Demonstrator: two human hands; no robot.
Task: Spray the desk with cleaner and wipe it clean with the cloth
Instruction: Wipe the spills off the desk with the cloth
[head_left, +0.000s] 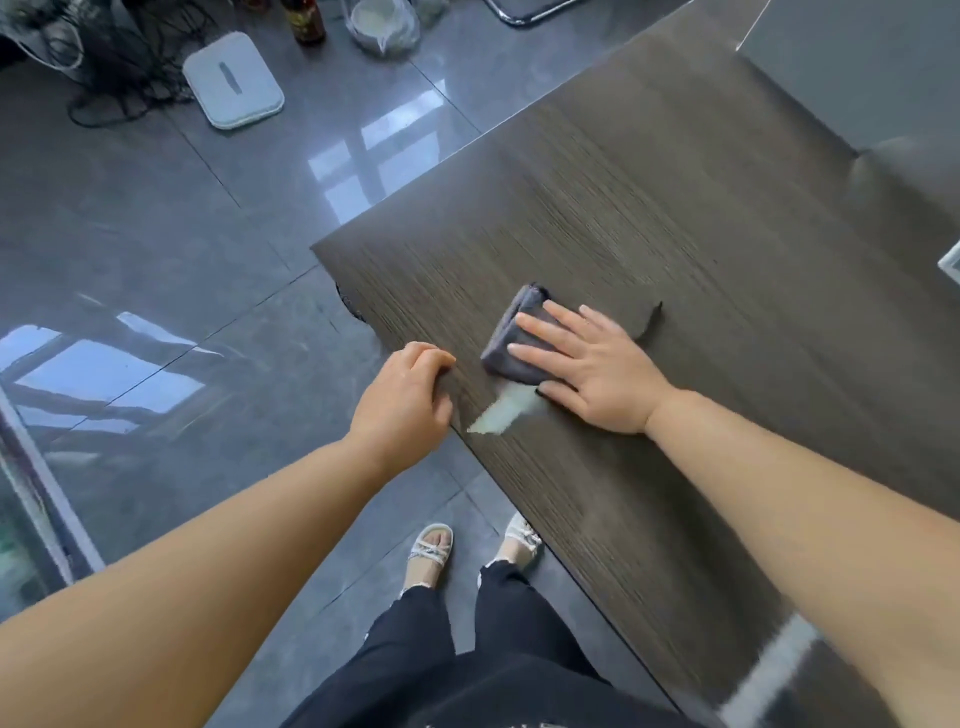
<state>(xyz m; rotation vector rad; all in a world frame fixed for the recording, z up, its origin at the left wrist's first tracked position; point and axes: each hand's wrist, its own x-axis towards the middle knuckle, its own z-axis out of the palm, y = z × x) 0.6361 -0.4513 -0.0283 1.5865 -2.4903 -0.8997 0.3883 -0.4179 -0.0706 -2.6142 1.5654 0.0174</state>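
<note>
Pressing my right hand (587, 374) flat, fingers straight, on the folded grey cloth (511, 338), which lies on the dark wood-grain counter (675, 208) near its left edge. Left hand (410, 395): fingers curled, holding nothing, resting on that counter edge just beside the cloth. Pale streak (506, 413): on the counter between both hands, touching the cloth's near corner. White flat box (234, 80): on the tiled floor (156, 260), well apart.

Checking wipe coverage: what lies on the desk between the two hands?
A pale smear on the desk, just at the cloth's near edge; the head view shows it.
</note>
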